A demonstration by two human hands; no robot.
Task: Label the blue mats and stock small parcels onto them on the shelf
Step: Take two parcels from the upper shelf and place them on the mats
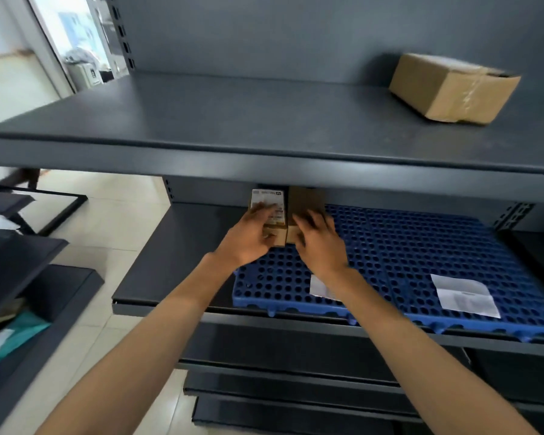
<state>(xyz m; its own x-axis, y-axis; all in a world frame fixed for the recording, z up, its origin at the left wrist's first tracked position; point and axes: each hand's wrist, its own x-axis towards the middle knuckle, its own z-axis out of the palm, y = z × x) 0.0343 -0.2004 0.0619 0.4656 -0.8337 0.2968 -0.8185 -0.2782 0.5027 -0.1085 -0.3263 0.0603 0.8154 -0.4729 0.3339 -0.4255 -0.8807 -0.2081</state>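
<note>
Left hand (253, 238) grasps small brown cardboard parcel with white printed label (269, 211); right hand (319, 243) grasps plain brown cardboard parcel (305, 202) touching it; both sit at far left of perforated blue plastic mat (421, 246), under the hands; white paper label (465, 295) lies right of right wrist; best push parcels flush together, square to mat edge, clear of labels.

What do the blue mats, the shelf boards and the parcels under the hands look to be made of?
Blue mats: moulded plastic, going by the slight sheen and regular round holes. Shelf boards: probably painted metal, matte dark grey with folded front edges. Parcels: brown cardboard, one carrying a white printed label.
</note>
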